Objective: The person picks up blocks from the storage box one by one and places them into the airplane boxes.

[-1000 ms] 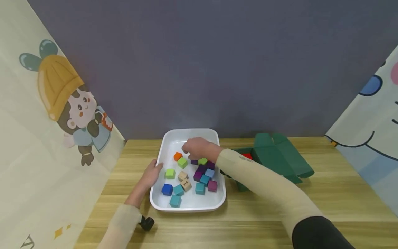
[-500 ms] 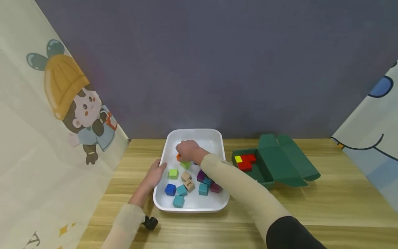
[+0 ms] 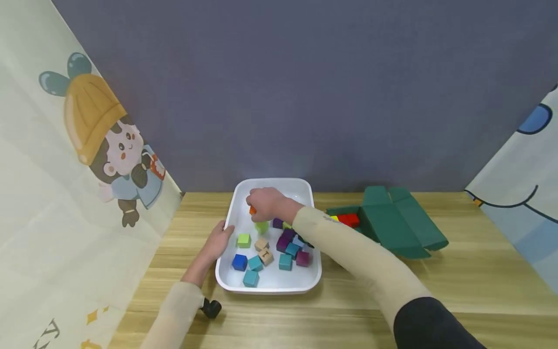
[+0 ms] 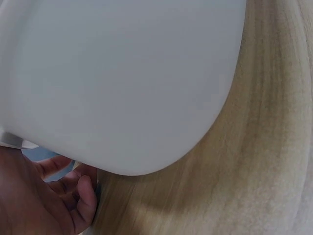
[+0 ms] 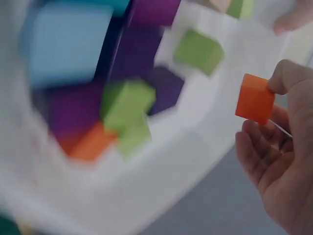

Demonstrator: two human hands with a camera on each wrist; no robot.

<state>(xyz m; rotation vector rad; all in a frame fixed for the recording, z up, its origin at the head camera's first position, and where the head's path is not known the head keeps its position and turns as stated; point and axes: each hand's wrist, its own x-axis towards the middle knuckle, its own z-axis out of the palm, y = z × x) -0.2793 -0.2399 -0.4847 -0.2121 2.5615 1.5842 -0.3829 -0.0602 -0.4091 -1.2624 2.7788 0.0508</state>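
My right hand [image 3: 267, 202] pinches an orange cube [image 5: 256, 99] between thumb and fingers, held over the far part of a white tray [image 3: 272, 291]. In the head view the hand hides most of that cube. Just below it is a lime green cube [image 3: 261, 227]. My left hand [image 3: 218, 241] grips the tray's left rim, thumb on top; in the left wrist view its fingers [image 4: 87, 198] curl beneath the rim. Several cubes lie in the tray: a dark blue cube [image 3: 240, 262], teal cubes, plain wooden cubes, and purple ones bunched to the right.
Right of the tray stands an open green box [image 3: 370, 230], its lid folded to the right, with red pieces [image 3: 350, 220] and a yellow piece [image 3: 334, 218] inside. My right sleeve [image 3: 348, 245] partly covers it. A dark grey wall [image 3: 279, 97] rises behind the wooden table [image 3: 471, 271].
My right hand has moved left onto the orange cube, which lay in the tray, and now holds it raised. My left hand has stayed at the tray's rim.
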